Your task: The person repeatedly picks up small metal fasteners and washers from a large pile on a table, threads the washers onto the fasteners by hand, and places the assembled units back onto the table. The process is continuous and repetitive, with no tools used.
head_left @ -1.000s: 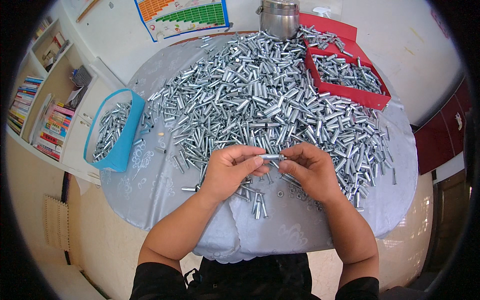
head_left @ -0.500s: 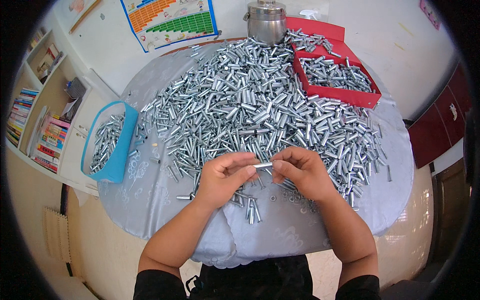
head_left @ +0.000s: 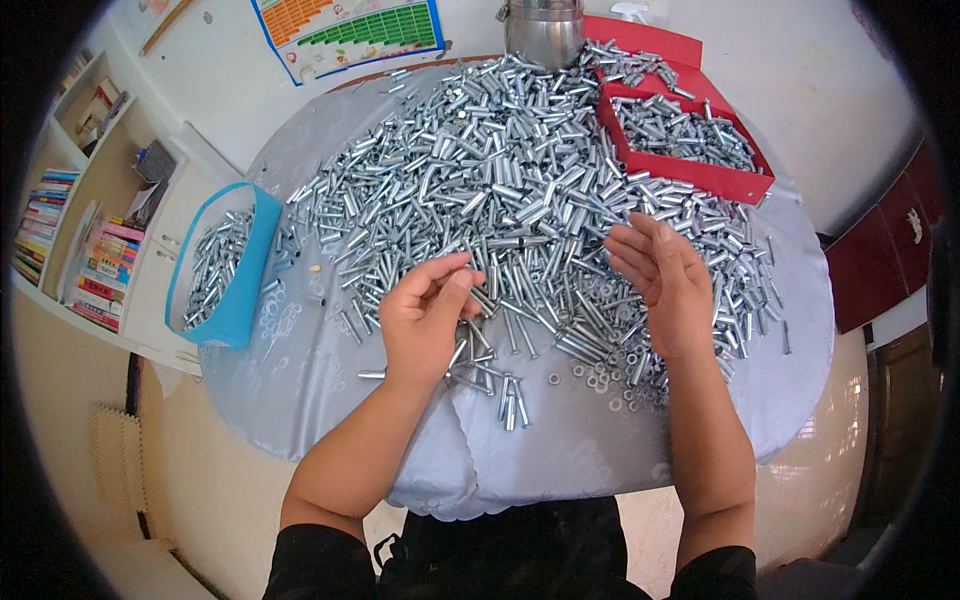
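Note:
My left hand hovers at the near edge of a big heap of silvery metal sleeves and bolts. Its fingers are curled, with the thumb close to the forefinger, and a short metal sleeve shows at the fingertips, partly hidden by them. Over the right part of the heap, my right hand is open and holds nothing, its fingers stretched out and the thumb up. Small washers or nuts lie near my right wrist. Several loose bolts rest on the cloth between my forearms.
A blue basket with metal parts stands at the left. The red box at the back right holds more, beside a steel pot. A grey cloth covers the round table. Bookshelves stand at the far left.
Both hands were together around one metal sleeve. My right hand has let go, opened and moved right and away over the heap; my left hand has drawn slightly left and away. The view has shifted slightly.

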Motion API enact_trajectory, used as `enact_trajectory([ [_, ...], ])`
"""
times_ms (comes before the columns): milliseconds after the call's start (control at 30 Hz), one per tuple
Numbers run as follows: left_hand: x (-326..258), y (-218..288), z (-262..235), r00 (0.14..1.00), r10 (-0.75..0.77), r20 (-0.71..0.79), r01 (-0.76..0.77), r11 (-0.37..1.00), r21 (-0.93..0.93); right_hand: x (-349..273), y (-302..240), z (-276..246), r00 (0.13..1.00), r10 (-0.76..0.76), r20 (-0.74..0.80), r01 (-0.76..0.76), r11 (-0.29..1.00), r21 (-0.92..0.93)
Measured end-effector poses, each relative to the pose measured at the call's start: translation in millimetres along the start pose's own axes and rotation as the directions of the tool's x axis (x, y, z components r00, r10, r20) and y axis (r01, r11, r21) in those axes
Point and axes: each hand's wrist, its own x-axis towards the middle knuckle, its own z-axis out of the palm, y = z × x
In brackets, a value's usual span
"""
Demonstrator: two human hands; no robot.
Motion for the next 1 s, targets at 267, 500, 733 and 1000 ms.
enact_trajectory([
  [267,3.2,-11.1,-5.0,0.971,0.234,0.048,-0.234,0.89,0.39,3.6,6.5,-7.8,0.998,0.034,-0.053,-0.04,0.992,-0.12],
  [500,1.3,1.2,-6.3,0.722,0.259,0.642,-0.671,0.488,0.557,4.0,7.6,-8.3,0.998,0.019,-0.062,-0.028,0.99,-0.135],
  [733,-5.3,3.9,-2.5,0.766,0.182,0.617,-0.63,0.406,0.662,3.8,8.6,-9.4,0.998,-0.007,-0.058,-0.002,0.987,-0.161],
  [1000,-4.8,7.9,-8.3,0.732,0.083,0.676,-0.65,0.384,0.656,2.9,3.0,-9.2,0.995,-0.044,-0.093,0.022,0.973,-0.23],
])
